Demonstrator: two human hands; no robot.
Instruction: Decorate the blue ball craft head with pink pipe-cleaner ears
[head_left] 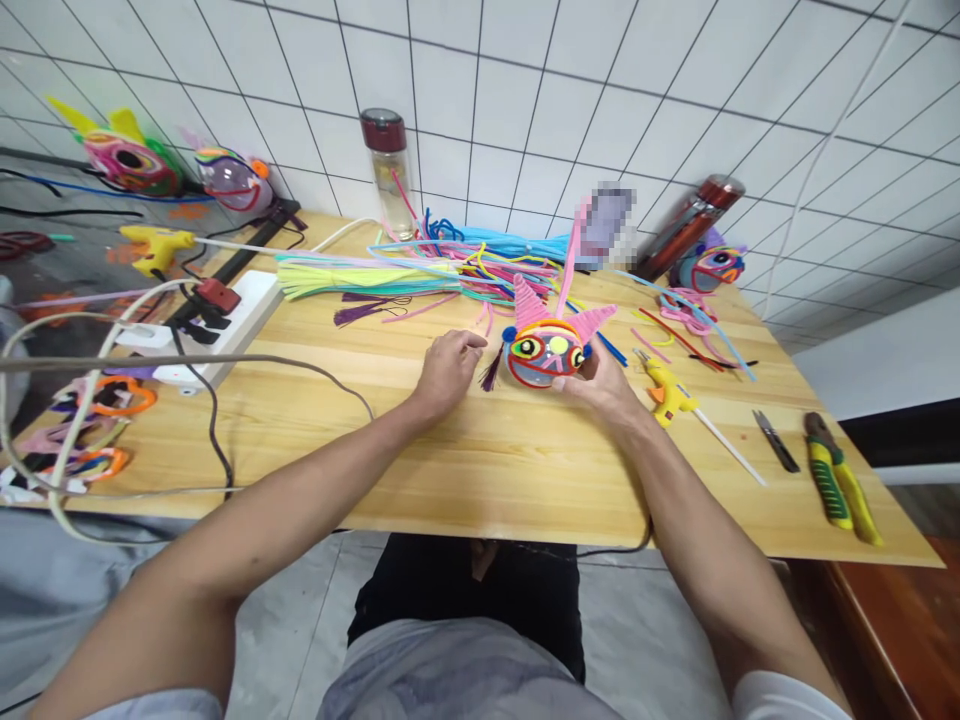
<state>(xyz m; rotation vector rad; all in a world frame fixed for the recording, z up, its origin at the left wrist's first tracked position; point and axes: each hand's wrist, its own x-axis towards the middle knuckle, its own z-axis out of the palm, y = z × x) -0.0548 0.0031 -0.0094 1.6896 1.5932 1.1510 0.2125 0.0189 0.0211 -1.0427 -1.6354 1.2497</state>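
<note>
My right hand [606,385] grips a clear round ornament [536,372] from its right side, thumb in front. The ornament has a face of coloured pipe cleaners, with ringed eyes, a red mouth outline and two pink pointed ears [531,303]. At its left side hangs a dark purple tassel [491,372], below a blue pompom [510,334]. Just left of that tassel is my left hand [450,372], its fingers loosely bent and slightly parted, with nothing visible in them. A second purple tassel [367,308] lies on the table beyond it.
Pipe cleaner bundles [375,275] lie along the back. At right are a yellow glue gun [671,393], snips [776,440] and pliers [832,475]. At left, cords cross near a white power strip [221,335] and another glue gun [157,248]. A glass bottle [390,180] stands behind.
</note>
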